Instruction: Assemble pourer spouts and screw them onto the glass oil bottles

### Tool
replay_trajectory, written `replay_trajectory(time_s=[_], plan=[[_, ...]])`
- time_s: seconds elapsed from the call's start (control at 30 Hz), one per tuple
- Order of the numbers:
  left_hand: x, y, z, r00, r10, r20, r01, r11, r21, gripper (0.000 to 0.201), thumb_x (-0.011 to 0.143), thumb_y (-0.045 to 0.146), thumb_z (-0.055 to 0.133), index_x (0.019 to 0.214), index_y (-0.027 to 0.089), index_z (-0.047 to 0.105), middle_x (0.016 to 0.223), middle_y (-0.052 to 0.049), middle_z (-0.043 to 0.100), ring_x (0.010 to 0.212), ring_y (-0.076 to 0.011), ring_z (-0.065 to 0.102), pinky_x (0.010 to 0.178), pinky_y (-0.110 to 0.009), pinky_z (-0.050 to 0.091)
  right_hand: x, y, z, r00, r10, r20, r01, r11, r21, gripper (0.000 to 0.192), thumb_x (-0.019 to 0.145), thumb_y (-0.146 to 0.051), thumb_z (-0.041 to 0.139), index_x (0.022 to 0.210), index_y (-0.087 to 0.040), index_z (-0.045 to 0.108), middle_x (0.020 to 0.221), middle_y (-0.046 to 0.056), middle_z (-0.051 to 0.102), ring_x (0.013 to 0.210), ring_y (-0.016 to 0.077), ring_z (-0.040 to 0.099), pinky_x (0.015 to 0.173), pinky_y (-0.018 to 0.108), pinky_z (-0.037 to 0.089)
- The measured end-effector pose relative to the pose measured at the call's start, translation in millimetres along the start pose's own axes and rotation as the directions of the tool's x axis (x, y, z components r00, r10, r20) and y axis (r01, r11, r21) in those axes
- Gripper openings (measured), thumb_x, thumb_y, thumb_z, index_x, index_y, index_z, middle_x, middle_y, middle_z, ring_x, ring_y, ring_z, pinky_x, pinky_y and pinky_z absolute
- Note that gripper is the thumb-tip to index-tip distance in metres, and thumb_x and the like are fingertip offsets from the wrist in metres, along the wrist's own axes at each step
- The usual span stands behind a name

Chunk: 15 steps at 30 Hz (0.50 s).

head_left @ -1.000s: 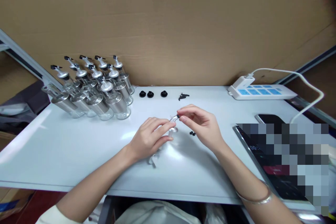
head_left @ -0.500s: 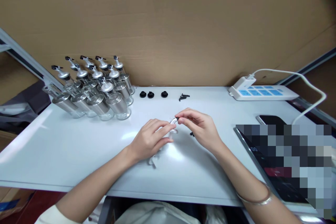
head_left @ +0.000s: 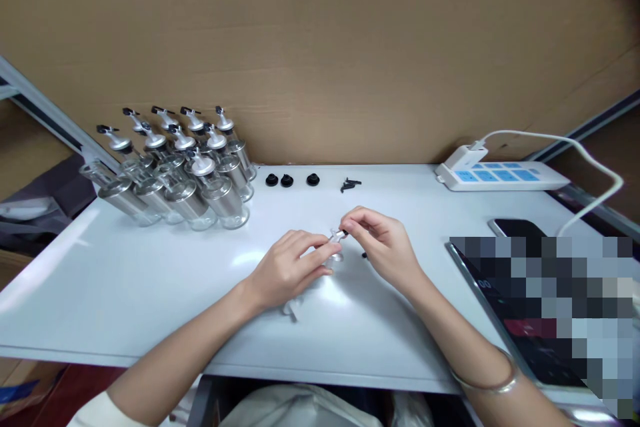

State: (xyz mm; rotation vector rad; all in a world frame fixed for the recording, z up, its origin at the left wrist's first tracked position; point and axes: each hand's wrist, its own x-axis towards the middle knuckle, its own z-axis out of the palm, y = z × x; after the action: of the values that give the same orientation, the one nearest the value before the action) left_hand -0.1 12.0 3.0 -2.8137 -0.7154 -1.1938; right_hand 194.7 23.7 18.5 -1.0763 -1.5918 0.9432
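Observation:
My left hand (head_left: 287, 268) is closed on a silver pour spout (head_left: 337, 257), holding it tilted above the table with its tip toward the right. At that tip, the fingers of my right hand (head_left: 384, 245) pinch a small black piece (head_left: 345, 232); they cover most of it. Under my left wrist another silver pour spout (head_left: 293, 309) lies on the table, partly hidden. A tiny black part (head_left: 365, 255) rests just left of my right palm.
Several glass bottles (head_left: 227, 203) with steel sleeves stand at the left, most topped with spouts. Three black stoppers (head_left: 287, 181) and some black sticks (head_left: 350, 184) lie at the back. Rightward are a power strip (head_left: 500, 177), a phone (head_left: 517, 229) and a tablet (head_left: 530, 347).
The held spout has turned and shifted slightly right and down, its tip now lower. My right fingers have moved with the tip, still pinching the black piece.

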Motion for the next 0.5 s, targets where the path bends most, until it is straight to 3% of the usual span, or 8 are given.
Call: replay_trajectory(time_s=[0.13, 0.27, 0.5], plan=[[0.0, -1.2, -1.2, 1.0, -0.024, 0.009, 0.024, 1.0, -0.009, 0.028, 0.095, 0.024, 0.046, 0.123, 0.017, 0.05, 0.099, -0.01, 0.066, 0.084, -0.0178, 0.061, 0.074, -0.031, 0.051, -0.2, -4.5, -0.9, 0.997, -0.001, 0.072, 0.003, 1.0, -0.022, 0.02, 0.086, -0.037, 0.057, 0.082, -0.02, 0.066, 0.082, 0.004, 0.067, 0.077, 0.0168, 0.061, 0.072, 0.029, 0.047], [-1.9, -2.5, -1.4, 0.999, -0.038, 0.028, 0.039, 0.999, -0.009, 0.033, 0.095, 0.024, 0.046, 0.128, 0.019, 0.048, 0.103, -0.011, 0.065, 0.087, -0.0185, 0.061, 0.075, -0.032, 0.051, -0.1, -5.6, -1.9, 0.985, -0.003, 0.174, 0.018, 0.996, -0.083, 0.019, 0.086, -0.033, 0.058, 0.074, -0.02, 0.065, 0.076, 0.003, 0.065, 0.074, 0.0164, 0.059, 0.071, 0.03, 0.045], [-1.5, -2.3, -1.1, 0.999, -0.031, 0.036, 0.032, 0.999, -0.017, 0.031, 0.095, 0.025, 0.047, 0.125, 0.018, 0.049, 0.101, -0.011, 0.065, 0.086, -0.0181, 0.061, 0.075, -0.031, 0.051, -0.5, -6.2, -0.6, 0.985, 0.009, 0.17, 0.004, 0.997, -0.078, 0.023, 0.086, -0.034, 0.057, 0.069, -0.019, 0.063, 0.071, 0.001, 0.063, 0.07, 0.0156, 0.057, 0.069, 0.029, 0.043]])
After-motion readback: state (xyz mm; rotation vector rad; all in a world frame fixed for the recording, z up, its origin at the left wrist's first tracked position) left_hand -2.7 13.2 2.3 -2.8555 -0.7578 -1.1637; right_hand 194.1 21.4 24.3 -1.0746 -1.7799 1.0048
